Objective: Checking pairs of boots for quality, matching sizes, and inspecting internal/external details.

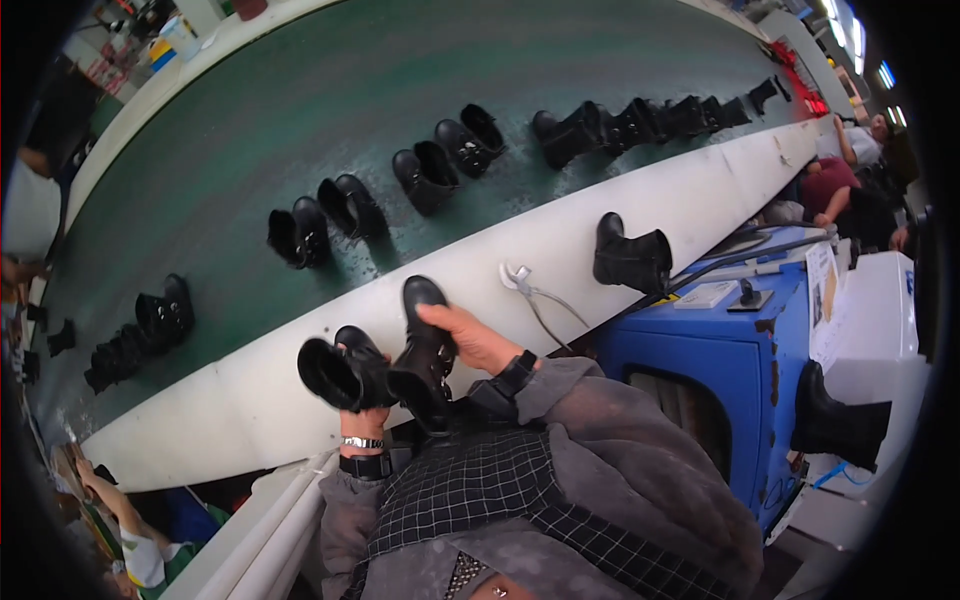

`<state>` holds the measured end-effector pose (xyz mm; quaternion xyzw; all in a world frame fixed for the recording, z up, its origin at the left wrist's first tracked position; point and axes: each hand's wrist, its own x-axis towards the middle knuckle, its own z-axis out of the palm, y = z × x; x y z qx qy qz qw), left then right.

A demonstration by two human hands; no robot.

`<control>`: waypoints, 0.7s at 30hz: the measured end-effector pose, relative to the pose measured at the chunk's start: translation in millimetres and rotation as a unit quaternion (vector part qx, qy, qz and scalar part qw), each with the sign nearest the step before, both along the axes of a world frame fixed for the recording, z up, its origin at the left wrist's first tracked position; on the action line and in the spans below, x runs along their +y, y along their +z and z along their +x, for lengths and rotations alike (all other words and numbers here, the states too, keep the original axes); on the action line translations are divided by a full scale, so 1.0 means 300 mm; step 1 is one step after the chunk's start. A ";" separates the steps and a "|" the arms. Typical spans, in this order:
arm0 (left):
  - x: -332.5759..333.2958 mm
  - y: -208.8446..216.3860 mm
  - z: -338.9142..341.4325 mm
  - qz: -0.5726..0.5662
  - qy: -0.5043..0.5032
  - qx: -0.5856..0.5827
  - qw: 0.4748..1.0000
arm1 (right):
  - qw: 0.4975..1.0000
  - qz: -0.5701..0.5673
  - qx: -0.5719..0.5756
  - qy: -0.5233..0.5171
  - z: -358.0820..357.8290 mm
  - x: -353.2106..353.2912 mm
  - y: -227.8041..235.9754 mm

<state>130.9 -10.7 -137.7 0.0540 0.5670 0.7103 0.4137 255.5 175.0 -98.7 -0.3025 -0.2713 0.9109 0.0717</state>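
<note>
My right hand (470, 338) is closed around a black boot (428, 365) with buckles, its thumb across the foot. The boot's toe points away from me and its shaft opening faces my body. My left hand (366, 420) grips a second black boot (372, 377) from below. That boot tilts with its round opening toward the left, and it hides most of my left fingers. Both boots are held side by side over the near edge of the white ledge (270, 375).
Beyond the ledge, a green conveyor belt (330, 110) carries several black boots. Another boot (632, 255) stands on the ledge, right of a grey cable with a white end (517, 277). A blue machine (690, 350) stands at right, beside one more boot (840, 420). Other people sit along the line.
</note>
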 end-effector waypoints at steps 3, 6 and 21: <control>0.112 0.170 -0.008 0.119 0.116 -0.432 0.887 | 0.987 -0.141 0.062 -0.035 0.065 0.024 0.021; 0.082 0.148 -0.012 0.151 0.104 -0.397 0.899 | 0.984 -0.133 0.048 -0.104 0.067 0.008 0.078; 0.098 0.185 0.042 0.107 0.175 -0.308 0.929 | 0.988 -0.035 -0.054 -0.138 0.065 -0.066 0.099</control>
